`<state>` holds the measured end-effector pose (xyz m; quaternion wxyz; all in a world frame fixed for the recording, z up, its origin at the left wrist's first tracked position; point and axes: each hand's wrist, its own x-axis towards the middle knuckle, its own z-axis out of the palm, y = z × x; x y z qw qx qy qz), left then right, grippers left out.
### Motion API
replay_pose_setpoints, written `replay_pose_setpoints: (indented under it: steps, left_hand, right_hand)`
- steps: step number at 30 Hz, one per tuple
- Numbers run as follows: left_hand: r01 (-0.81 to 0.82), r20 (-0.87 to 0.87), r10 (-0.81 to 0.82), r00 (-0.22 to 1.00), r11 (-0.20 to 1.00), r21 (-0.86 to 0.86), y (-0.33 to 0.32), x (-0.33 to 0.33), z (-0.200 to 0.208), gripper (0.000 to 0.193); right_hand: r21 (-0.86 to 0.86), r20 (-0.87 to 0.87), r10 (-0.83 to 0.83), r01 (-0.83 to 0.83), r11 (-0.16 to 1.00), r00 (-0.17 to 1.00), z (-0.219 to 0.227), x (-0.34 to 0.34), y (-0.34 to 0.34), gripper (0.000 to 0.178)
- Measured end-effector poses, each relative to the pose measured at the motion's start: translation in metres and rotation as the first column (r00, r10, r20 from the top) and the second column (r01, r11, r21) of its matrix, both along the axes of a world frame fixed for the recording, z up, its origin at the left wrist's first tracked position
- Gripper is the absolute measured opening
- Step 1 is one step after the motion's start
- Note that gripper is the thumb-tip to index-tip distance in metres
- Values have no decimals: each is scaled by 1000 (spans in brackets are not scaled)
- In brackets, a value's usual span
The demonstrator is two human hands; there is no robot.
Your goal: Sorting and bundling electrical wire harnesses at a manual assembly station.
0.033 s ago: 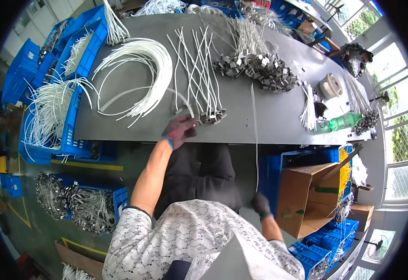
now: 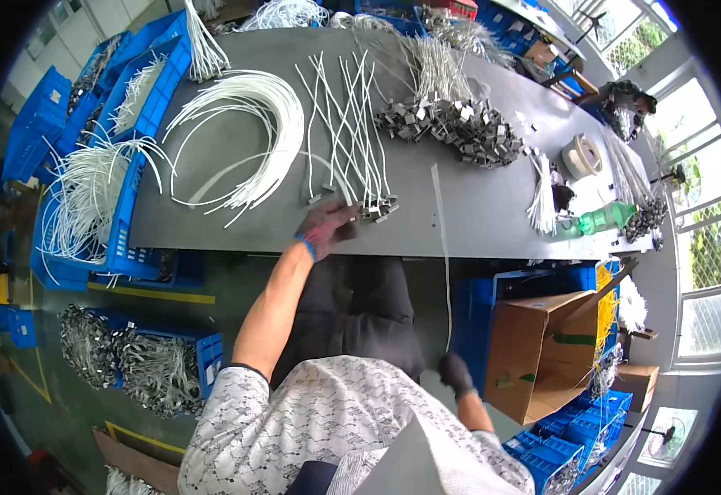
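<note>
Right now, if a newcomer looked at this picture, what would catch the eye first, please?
The bright curved bundle of white cords, on the left part of the gray table, stands out most. Right of it, near the far side, lies a dense heap of gray blocks; the green plastic bottle adds colour at the table's right. Below the table, on the right, gapes an open cardboard box.

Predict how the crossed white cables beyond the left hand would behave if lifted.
The white cables would probably bend easily, being long and thin. Their blocky grey connectors may make one end heavier. Since they cross, they could snag.
</note>
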<state>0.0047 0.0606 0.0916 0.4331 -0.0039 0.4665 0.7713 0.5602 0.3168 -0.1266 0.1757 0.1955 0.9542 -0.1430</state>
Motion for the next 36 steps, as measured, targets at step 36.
replay_pose_setpoints:
  steps: [36]
  left_hand:
    - [168,-525,-332,783,927,-336,120,86,-37,25]
  right_hand:
    - [72,-851,100,-74,995,515,212,-262,-51,20]
